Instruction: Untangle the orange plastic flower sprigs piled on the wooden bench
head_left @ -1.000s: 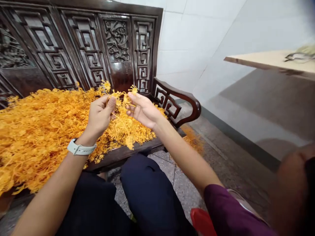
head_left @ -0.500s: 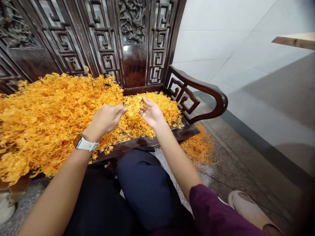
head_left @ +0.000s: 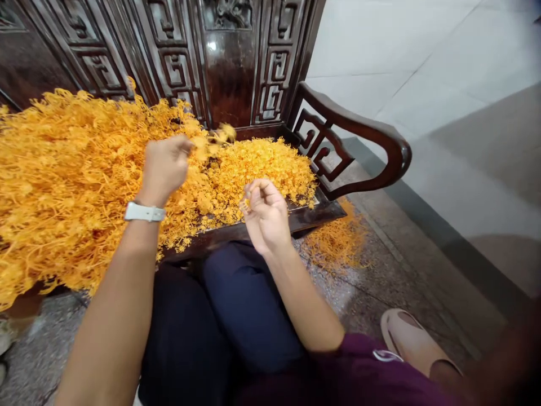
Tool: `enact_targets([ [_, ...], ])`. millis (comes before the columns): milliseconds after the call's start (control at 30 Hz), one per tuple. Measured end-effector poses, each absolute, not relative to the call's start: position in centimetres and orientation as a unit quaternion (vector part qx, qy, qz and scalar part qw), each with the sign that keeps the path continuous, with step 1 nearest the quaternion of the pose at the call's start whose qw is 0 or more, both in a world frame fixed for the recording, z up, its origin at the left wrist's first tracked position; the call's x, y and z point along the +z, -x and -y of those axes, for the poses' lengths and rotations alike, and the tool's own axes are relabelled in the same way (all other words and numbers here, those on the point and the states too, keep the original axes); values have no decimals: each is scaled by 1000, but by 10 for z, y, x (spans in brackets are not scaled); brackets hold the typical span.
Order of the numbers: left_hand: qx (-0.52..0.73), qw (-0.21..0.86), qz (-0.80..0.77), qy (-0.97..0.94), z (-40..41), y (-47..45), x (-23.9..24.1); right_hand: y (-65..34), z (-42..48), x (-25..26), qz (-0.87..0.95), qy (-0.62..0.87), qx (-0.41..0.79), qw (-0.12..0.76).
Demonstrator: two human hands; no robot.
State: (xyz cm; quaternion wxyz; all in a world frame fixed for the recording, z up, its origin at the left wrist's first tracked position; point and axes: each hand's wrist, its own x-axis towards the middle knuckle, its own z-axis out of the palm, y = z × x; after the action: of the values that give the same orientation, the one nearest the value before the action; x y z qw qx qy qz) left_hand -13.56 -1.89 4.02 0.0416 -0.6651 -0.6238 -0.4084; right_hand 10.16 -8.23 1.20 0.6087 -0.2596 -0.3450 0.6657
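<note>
Seated figure, dark trousers [head_left: 249, 310] and purple top [head_left: 359, 361], faces a dark carved wooden bench [head_left: 230, 84] set near a pale wall [head_left: 359, 39]. Left hand [head_left: 167, 166], back uppermost, is raised over the edge of the large heap [head_left: 80, 186] of orange-yellow plastic-looking stems; its fingers are curled in tight on a yellow sprig [head_left: 224, 134], whose head sticks out past the knuckles to the right, above the dip between the heaps. (Hand and sprig are both blurred, so the exact grip is hard to read.) A pale watch [head_left: 144, 212] circles that wrist. Right hand [head_left: 268, 217] is lower and nearer the body, in front of the smaller heap [head_left: 266, 163], palm turned inward, fingers bent over and thumb drawn up against the forefinger; a small yellow floret [head_left: 245, 206] shows at the fingertips, pinched there. The two hands are well apart. Large heap covers the left part of the seat and rises against the carved back; smaller heap, a looser-looking mound of florets, adjoins it on the right, reaching close to the scrolled armrest [head_left: 367, 135]. Below the seat's right end, thin orange stems [head_left: 338, 242] lie scattered in a pile on the speckled floor [head_left: 380, 282]. Lower right, a pale slip-on shoe [head_left: 412, 338] rests on the floor, well apart from the stems.
</note>
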Motion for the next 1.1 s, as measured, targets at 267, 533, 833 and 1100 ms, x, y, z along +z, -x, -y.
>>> enact_targets([
  [267, -430, 55, 651, 623, 13, 116, 35, -133, 81, 7, 606, -113, 750, 240],
  [533, -367, 96, 678, 630, 12, 104, 36, -94, 26, -37, -69, 98, 837, 534],
  [833, -341, 84, 681, 642, 12, 99, 33, -124, 72, -37, 210, -165, 871, 413],
  [1100, -343, 63, 689, 635, 10, 93, 34, -130, 44, -39, 15, -90, 880, 466],
])
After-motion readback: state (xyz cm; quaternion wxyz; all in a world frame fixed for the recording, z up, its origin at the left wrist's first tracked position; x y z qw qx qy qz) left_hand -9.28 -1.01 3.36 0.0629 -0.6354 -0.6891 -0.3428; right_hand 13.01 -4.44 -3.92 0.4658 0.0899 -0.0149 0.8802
